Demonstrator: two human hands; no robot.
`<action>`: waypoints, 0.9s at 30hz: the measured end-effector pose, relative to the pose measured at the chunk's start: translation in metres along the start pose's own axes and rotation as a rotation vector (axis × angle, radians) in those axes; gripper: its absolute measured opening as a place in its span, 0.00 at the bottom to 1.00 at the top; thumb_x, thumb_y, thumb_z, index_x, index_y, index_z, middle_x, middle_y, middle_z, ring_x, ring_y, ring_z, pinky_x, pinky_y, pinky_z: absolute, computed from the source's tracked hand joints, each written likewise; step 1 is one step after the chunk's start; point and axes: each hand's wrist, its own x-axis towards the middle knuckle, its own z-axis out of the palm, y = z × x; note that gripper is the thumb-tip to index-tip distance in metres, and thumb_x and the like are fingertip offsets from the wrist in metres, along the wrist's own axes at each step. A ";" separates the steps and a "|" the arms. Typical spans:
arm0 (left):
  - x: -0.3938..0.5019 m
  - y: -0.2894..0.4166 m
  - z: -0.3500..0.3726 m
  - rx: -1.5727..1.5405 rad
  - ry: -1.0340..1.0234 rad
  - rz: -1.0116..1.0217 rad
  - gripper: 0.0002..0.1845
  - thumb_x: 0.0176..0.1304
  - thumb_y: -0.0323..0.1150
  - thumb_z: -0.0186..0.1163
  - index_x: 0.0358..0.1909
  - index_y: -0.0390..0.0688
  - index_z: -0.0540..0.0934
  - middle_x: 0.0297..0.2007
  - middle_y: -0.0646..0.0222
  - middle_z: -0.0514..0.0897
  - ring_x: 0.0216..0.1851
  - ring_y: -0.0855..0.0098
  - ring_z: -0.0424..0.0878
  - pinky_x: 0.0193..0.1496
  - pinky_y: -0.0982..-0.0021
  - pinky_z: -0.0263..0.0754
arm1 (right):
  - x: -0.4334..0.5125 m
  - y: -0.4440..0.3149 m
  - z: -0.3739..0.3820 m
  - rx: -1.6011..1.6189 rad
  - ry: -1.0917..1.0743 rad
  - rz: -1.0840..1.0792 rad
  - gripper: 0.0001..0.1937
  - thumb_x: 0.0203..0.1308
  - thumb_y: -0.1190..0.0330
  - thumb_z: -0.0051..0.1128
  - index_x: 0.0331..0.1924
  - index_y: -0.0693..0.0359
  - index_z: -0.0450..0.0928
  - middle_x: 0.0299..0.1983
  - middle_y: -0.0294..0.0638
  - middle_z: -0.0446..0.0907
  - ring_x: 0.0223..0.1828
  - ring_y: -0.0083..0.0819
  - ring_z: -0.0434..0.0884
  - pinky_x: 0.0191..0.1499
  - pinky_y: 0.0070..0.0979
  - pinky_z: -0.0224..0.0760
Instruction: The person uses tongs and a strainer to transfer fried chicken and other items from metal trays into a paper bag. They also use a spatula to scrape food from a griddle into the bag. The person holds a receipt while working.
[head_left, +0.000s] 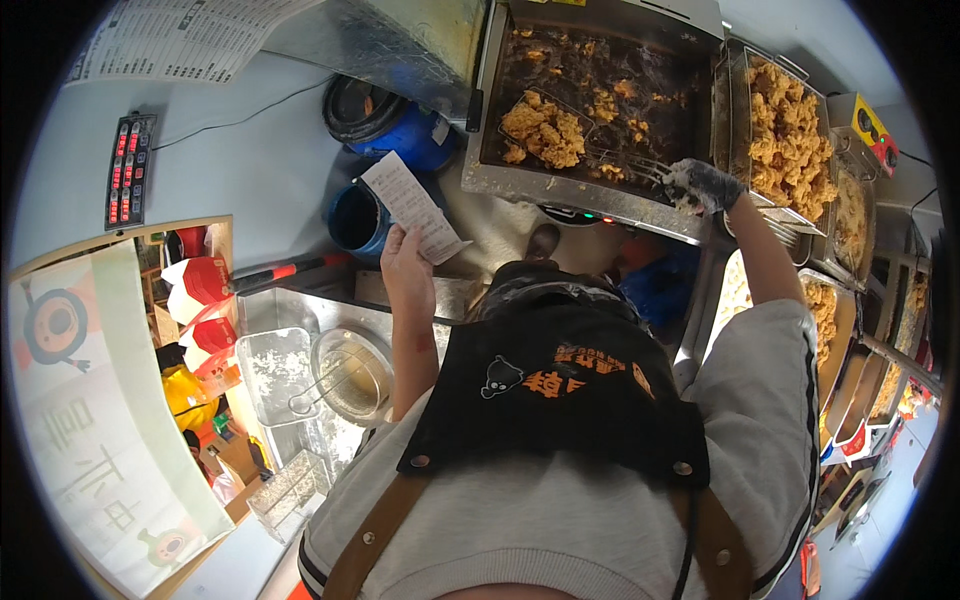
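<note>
My left hand (407, 266), bare, pinches a long printed paper slip (416, 210) by its lower edge. The slip is tilted above a blue bucket (356, 217). My right hand (701, 187) wears a dark glove coated with whitish flour or batter. It is at the front right of a deep fryer (487, 171) with dark oil, closed around the wire handle (634, 161) of a wire skimmer. Fried battered pieces (547, 131) lie in the skimmer's basket at the left of the oil, and smaller loose bits (604, 105) float around it.
Right of the fryer, a wire basket (787, 142) is heaped with fried pieces. A yellow-and-red control box (866, 135) stands beyond it. At left are a steel bowl with a strainer (351, 375), a floury clear tub (274, 367), a lidded blue drum (405, 131) and a wall timer (130, 172).
</note>
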 end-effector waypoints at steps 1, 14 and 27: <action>-0.002 -0.001 0.000 -0.007 0.004 -0.001 0.14 0.70 0.25 0.49 0.55 0.34 0.71 0.51 0.63 0.79 0.52 0.72 0.78 0.57 0.70 0.72 | -0.008 0.002 0.017 -0.008 0.182 -0.057 0.09 0.61 0.65 0.60 0.40 0.61 0.80 0.30 0.39 0.81 0.24 0.26 0.80 0.19 0.20 0.72; 0.002 -0.007 0.032 0.083 -0.075 -0.031 0.12 0.70 0.26 0.49 0.52 0.35 0.75 0.46 0.65 0.81 0.46 0.73 0.81 0.51 0.72 0.73 | -0.075 0.057 0.046 -0.864 0.444 -0.954 0.38 0.56 0.34 0.53 0.52 0.64 0.78 0.45 0.44 0.82 0.46 0.38 0.80 0.48 0.33 0.72; 0.008 -0.027 0.104 0.128 -0.356 -0.056 0.13 0.70 0.25 0.49 0.54 0.32 0.73 0.48 0.63 0.80 0.48 0.72 0.80 0.53 0.72 0.73 | -0.268 0.021 0.133 0.431 0.919 -0.678 0.10 0.68 0.71 0.49 0.41 0.71 0.77 0.18 0.34 0.72 0.12 0.20 0.71 0.10 0.18 0.61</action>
